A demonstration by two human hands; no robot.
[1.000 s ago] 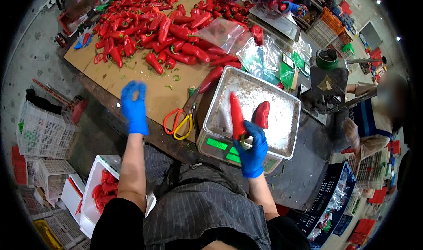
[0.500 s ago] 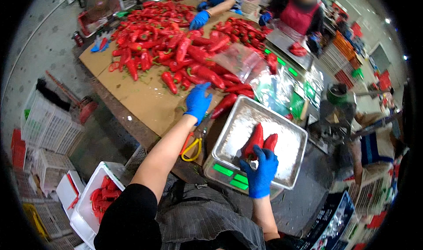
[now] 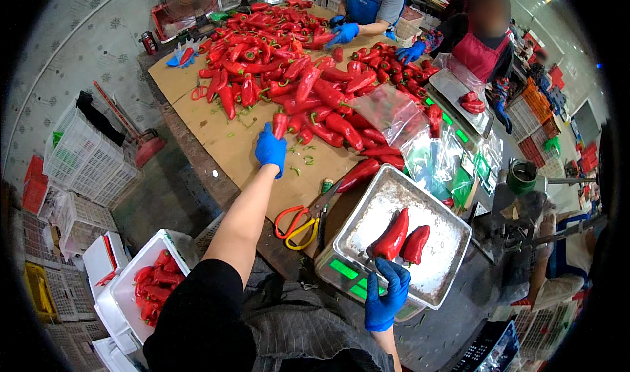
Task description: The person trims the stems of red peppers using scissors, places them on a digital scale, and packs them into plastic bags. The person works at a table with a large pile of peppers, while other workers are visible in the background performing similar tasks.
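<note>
My left hand [image 3: 270, 150], in a blue glove, reaches to the near edge of the pepper pile with its fingers closed round the end of a red pepper [image 3: 279, 124]. At the front edge of a metal weighing tray [image 3: 438, 281] is my right hand [image 3: 387, 298], also gloved in blue; it is empty, its fingers apart and slightly bent. Two red peppers lie side by side in the tray, a longer one [image 3: 392, 235] and a shorter one [image 3: 416, 246], just beyond my right fingertips. The tray rests on a scale with green-lit displays [image 3: 348, 270].
Scissors with red and yellow handles [image 3: 298, 229] lie left of the scale. A large heap of red peppers [image 3: 262, 57] covers the cardboard-topped table [image 3: 190, 119]. Clear plastic bags [image 3: 426, 159] lie behind the tray. Two people work across the table. A white foam box [image 3: 125, 287] holds peppers.
My left hand has moved slightly left and closed on a pepper. My right hand has drawn back from the two peppers in the tray towards its front edge. The view has shifted.
</note>
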